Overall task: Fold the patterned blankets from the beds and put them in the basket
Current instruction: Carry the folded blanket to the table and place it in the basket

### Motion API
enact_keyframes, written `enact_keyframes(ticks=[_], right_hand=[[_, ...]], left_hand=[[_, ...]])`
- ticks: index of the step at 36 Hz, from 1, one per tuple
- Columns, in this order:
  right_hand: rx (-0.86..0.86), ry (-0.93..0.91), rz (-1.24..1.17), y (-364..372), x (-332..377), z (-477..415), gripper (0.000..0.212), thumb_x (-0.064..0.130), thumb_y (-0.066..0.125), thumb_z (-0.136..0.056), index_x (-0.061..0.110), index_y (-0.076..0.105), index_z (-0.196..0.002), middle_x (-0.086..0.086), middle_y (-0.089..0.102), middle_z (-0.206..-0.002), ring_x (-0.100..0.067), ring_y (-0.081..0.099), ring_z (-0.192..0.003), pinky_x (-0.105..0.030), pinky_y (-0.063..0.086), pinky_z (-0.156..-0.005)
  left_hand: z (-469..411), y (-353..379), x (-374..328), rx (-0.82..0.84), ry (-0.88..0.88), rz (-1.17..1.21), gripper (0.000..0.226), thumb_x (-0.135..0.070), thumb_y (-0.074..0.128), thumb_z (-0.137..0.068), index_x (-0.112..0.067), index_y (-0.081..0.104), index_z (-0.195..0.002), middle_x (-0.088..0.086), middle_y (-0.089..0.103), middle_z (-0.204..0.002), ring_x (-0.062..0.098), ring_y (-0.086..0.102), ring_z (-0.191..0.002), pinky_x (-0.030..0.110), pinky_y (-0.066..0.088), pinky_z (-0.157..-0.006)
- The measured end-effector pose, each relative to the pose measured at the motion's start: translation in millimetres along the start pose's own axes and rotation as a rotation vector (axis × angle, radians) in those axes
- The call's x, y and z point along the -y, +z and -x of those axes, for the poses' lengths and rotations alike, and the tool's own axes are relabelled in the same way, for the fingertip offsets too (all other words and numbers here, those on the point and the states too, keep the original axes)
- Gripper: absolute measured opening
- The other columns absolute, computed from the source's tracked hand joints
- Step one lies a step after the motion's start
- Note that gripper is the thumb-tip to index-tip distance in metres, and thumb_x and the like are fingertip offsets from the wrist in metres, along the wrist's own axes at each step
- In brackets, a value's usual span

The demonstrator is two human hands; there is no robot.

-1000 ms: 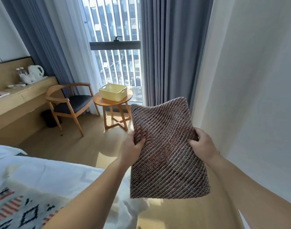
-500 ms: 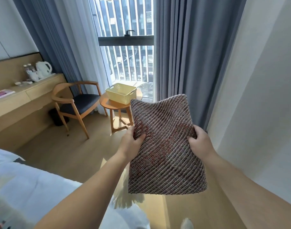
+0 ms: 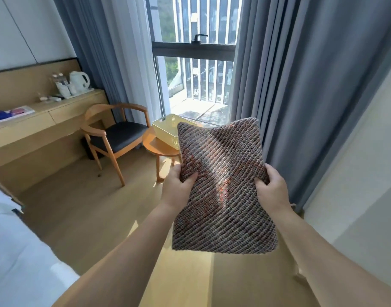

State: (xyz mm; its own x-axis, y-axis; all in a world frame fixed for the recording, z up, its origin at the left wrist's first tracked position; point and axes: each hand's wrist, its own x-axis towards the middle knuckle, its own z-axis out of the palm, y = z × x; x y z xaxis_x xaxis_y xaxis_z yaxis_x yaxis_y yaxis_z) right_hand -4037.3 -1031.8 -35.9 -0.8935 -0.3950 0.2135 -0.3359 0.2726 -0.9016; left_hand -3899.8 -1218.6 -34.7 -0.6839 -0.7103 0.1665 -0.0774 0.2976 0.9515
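In the head view you hold the folded brown-and-grey woven blanket (image 3: 223, 185) up in mid-air, your left hand (image 3: 178, 187) pinching its left edge and your right hand (image 3: 271, 189) gripping its right edge (thumbs on the near face, other fingers hidden behind). Farther off, partly covered by the blanket's upper left corner, the pale yellow perforated plastic basket (image 3: 165, 131) sits on the small round wooden table (image 3: 157, 145)
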Motion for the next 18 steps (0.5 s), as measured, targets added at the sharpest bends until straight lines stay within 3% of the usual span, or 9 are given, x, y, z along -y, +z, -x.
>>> enact_keyframes(ticks=[4,15,18], right_hand=[[0.035,-0.011,-0.031,7.8,-6.9,-48.9,0.035,0.008,0.053,-0.094,0.022,0.058,-0.126,0.012,0.063,-0.105,-0.009,0.058,-0.102,-0.025,0.044,-0.091],[0.081,0.041,0.01,60.4,-38.7,-200.7,0.037,0.011,0.053,-0.093,0.02,0.057,-0.129,0.007,0.066,-0.115,-0.014,0.059,-0.11,-0.039,0.048,-0.101],[0.083,0.026,0.01,81.2,-37.7,-248.3,0.035,0.008,0.052,-0.094,0.02,0.059,-0.125,0.009,0.065,-0.109,-0.01,0.06,-0.103,-0.03,0.049,-0.093]], left_hand=[[-45.6,13.0,4.5,-0.037,-0.006,-0.02,0.027,-0.026,0.067,-0.086,-0.024,0.061,-0.113,-0.011,0.067,-0.103,0.008,0.063,-0.097,0.031,0.051,-0.088],[-200.4,37.4,40.0,0.045,-0.03,-0.052,0.028,-0.016,0.063,-0.086,-0.017,0.062,-0.114,-0.006,0.068,-0.106,0.007,0.063,-0.098,0.029,0.049,-0.09],[-254.0,39.2,50.2,0.059,-0.01,-0.054,0.023,-0.016,0.063,-0.087,-0.021,0.063,-0.109,-0.009,0.068,-0.103,0.008,0.063,-0.097,0.027,0.049,-0.086]])
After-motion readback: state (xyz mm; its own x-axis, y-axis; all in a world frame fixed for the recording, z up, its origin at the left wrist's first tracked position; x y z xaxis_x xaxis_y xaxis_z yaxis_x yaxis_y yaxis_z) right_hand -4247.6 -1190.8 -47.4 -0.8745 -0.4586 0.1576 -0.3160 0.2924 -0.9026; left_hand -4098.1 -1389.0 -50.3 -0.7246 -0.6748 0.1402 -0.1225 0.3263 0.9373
